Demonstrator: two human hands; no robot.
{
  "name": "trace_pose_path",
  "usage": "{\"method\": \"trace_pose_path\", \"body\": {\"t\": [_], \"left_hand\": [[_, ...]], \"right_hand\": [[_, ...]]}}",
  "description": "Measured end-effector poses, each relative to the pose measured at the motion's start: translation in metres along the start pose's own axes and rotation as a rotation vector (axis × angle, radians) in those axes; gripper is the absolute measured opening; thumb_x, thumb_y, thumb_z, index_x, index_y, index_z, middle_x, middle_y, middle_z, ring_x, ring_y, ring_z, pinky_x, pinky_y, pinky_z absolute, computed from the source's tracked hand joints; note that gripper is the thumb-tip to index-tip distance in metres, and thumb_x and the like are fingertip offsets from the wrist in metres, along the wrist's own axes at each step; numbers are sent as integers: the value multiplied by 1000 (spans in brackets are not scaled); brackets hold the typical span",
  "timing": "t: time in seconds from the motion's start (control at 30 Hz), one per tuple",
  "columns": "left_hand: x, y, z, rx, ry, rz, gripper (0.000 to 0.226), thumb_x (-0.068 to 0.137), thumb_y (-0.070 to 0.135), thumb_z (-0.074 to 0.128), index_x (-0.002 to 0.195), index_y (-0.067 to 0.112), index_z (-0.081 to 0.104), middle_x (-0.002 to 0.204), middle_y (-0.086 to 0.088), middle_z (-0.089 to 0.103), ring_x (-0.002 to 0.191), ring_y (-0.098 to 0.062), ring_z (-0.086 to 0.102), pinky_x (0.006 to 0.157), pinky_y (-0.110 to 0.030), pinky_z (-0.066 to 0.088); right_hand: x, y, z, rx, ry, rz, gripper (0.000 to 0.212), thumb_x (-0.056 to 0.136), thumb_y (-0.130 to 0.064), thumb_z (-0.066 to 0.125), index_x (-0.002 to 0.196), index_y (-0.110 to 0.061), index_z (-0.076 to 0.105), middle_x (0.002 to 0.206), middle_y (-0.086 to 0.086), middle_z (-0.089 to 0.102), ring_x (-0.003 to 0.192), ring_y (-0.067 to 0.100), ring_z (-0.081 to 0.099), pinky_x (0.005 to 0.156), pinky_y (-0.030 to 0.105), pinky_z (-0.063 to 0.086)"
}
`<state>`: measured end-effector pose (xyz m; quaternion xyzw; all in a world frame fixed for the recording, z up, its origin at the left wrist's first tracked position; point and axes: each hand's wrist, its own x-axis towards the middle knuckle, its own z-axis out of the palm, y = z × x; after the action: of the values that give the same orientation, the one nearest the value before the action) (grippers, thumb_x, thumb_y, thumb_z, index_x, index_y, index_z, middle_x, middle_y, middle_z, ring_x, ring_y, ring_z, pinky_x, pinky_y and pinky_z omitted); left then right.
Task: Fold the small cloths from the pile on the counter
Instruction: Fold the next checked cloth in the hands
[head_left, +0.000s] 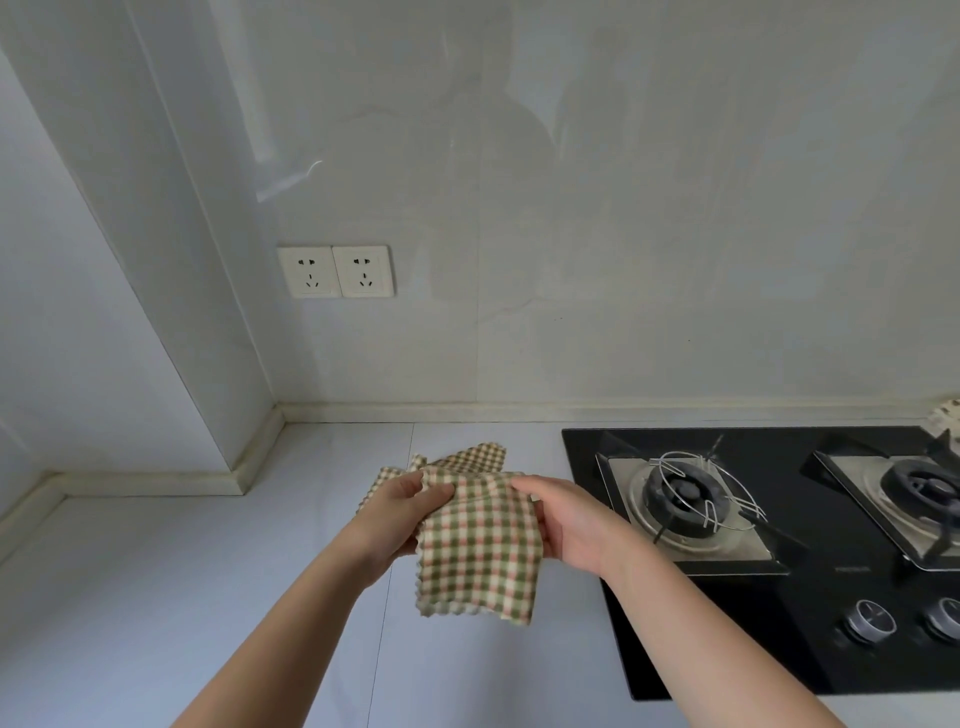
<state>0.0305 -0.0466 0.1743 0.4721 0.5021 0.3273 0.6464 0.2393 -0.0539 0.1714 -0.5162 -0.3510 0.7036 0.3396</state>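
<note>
Above pale counter (208, 571), left of a hob (779, 613), one checked cloth (478, 551) is held up near the pile (483, 457), its top edge pinched by left hand (410, 514) and right hand (561, 525); folding looks barely begun, so edges must next be aligned.

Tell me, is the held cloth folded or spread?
Hanging open: left hand and right hand pinch the cloth by its top. Doubled? Cannot tell.

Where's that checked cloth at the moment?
In the head view the checked cloth hangs near the centre, held up between the left hand and the right hand above the pale counter, just left of the black gas hob.
</note>
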Motion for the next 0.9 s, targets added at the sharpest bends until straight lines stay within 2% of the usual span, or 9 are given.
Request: {"method": "trace_pose_path", "body": {"t": [0.1,0.2,0.3,0.4,0.5,0.6,0.67,0.77,0.9], "left_hand": [[-3,5,-1,0,-27,5,24,96,18,57,113,3,63,109,-17,71,105,-34,66,98,-47,50],[-3,7,-4,1,-29,-12,22,96,16,56,113,4,64,111,-18,70,110,-36,63,103,-51,45],[-5,8,-5,-30,-45,7,22,97,12,52,114,4,64,112,-18,70,105,-31,66,95,-44,52],[-7,6,-6,-133,-72,59,26,98,4,43,109,1,67,103,-18,71,86,-24,69,70,-29,58],[-9,8,-8,-117,-76,68,36,99,12,33,102,0,67,95,-19,62,76,-24,58,59,-27,51],[-11,10,-11,109,-22,107,45,104,28,32,98,1,67,89,-14,70,77,-24,66,70,-34,57],[-12,10,-12,277,30,206,29,100,18,48,91,1,70,88,-17,73,81,-27,70,80,-42,56],[-11,7,-17,528,60,395,26,83,-2,64,70,21,64,73,-10,68,67,-19,63,69,-34,52],[-11,1,-21,638,107,546,41,76,-7,68,82,31,55,75,12,59,64,-4,49,65,-19,44]], "right_hand": [[2,0,-2,5,-16,-20,20,99,-14,50,109,-7,65,72,1,69,59,11,64,49,23,49],[2,1,-3,34,-32,-34,20,100,-10,45,105,-8,64,62,-2,64,49,8,59,43,21,44],[4,2,-4,37,-37,-43,26,97,-3,44,110,-6,67,75,3,68,58,11,61,48,22,46],[7,5,-6,117,-38,-88,30,93,2,48,98,-13,74,95,11,67,75,19,61,62,30,46],[2,0,-8,113,-105,-181,35,95,1,38,98,-7,71,86,11,68,71,17,62,59,27,50],[-8,-7,-9,-100,-166,-277,34,93,-15,38,95,1,68,78,11,69,68,17,65,60,27,53],[-9,-8,-9,-288,-116,-367,36,97,-22,45,93,3,70,86,15,72,80,21,69,72,35,58],[-10,-9,-8,-475,-37,-505,29,100,-20,52,85,-10,75,84,4,74,84,13,68,86,41,57],[-15,-12,-7,-498,-27,-541,43,100,-39,45,84,-19,79,96,-2,76,99,11,68,91,30,54]]}}
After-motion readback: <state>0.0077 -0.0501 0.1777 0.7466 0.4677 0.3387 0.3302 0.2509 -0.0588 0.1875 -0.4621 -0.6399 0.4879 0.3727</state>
